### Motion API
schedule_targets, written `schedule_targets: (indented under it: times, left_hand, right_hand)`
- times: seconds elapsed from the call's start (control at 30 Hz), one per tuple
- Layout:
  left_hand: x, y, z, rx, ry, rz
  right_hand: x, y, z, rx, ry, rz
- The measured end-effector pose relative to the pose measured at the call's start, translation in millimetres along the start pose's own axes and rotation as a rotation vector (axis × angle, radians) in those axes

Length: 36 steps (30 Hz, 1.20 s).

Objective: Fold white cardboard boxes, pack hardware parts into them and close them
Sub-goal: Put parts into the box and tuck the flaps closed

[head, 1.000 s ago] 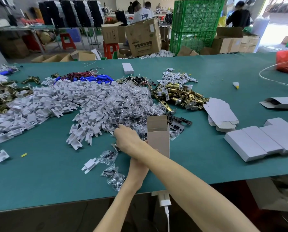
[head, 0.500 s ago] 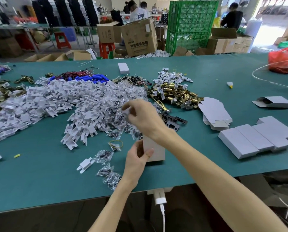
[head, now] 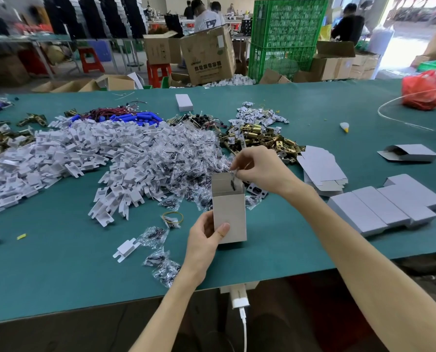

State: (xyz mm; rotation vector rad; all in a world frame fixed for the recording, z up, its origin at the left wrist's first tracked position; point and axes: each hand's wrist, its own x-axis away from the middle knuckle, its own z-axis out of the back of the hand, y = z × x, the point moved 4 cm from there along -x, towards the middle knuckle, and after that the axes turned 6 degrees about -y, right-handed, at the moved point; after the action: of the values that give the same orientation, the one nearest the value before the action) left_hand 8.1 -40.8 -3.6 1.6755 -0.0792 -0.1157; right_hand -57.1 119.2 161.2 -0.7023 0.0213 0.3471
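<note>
Green crate stack (head: 285,36) at back — brown carton (head: 209,57) beside; red bag (head: 423,91) right.

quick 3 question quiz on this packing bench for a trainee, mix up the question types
1. True or false: the open box is lying on its side.
2. What does the right hand pinch over the box's mouth? A) a brass latch B) a small clear bag of dark parts C) a white plastic bracket
3. Fill in: the row of closed white boxes lies to the person's ____.
Key: 1 false, it stands upright, gripped low by the left hand; 2 B; 3 right.
</note>
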Motion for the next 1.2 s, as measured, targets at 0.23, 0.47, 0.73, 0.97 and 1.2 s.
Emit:
schedule_targets:
  times: [0.23, 0.47, 0.73, 0.97, 1.2]
  left_hand:
    - [0, -1, 0, 0.006, 0.007, -0.006]
    - [0, -1, 0, 0.008, 0.006, -0.012]
    - [0, -1, 0, 0.037, 0.001, -0.024]
    - [1, 0, 0, 0.029, -0.016, -0.032]
    - [1, 1, 0, 0.035, -0.024, -0.034]
  right_hand:
    - [5, 3, -13, 0.233, -0.087, 0.001]
    - [10, 5, -20, 0.391, -0.19, 0.048]
    - [20, -1, -34, 0.444, -0.277, 0.061]
    - [23, -7, -35, 0.49, -0.263, 0.09]
    - [21, -2, -38, 0.424, -0.364, -0.007]
